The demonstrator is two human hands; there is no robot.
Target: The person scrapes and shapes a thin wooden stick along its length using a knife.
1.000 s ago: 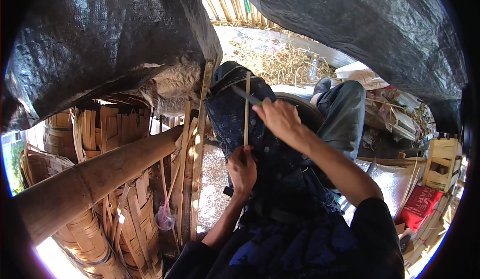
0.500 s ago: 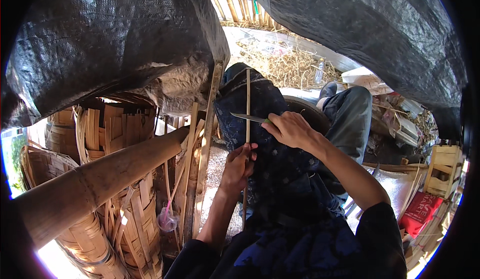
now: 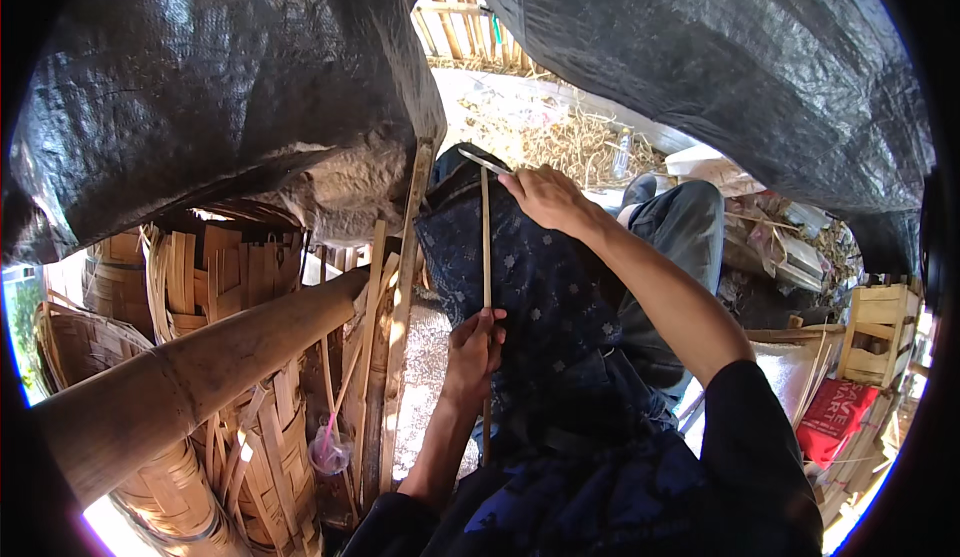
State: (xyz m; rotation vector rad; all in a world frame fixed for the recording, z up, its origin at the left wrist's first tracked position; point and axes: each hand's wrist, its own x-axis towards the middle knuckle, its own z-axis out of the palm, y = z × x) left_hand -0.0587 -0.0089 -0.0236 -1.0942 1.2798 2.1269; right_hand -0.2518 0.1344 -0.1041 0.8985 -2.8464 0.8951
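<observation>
A thin pale bamboo strip (image 3: pixel 487 237) stands lengthwise over my lap, on a dark patterned cloth (image 3: pixel 545 287). My left hand (image 3: pixel 475 352) is closed round its lower part, fingers and thumb pinching it. My right hand (image 3: pixel 545 197) grips a knife by its handle, which the fingers mostly cover. The knife's blade (image 3: pixel 480 162) points left and lies across the strip near its far end. Whether the edge touches the strip cannot be made out.
A thick bamboo pole (image 3: pixel 200 367) slants in from the left, above woven bamboo baskets (image 3: pixel 180 487). Black plastic sheeting (image 3: pixel 700 47) hangs overhead. To the right are a red bag (image 3: pixel 835 419) and a wooden crate (image 3: pixel 880 332). Shavings (image 3: pixel 580 147) litter the ground ahead.
My right hand has carried the knife away from me along the strip, from mid-length to near its far end. My left hand keeps its grip, and the whole view has shifted slightly.
</observation>
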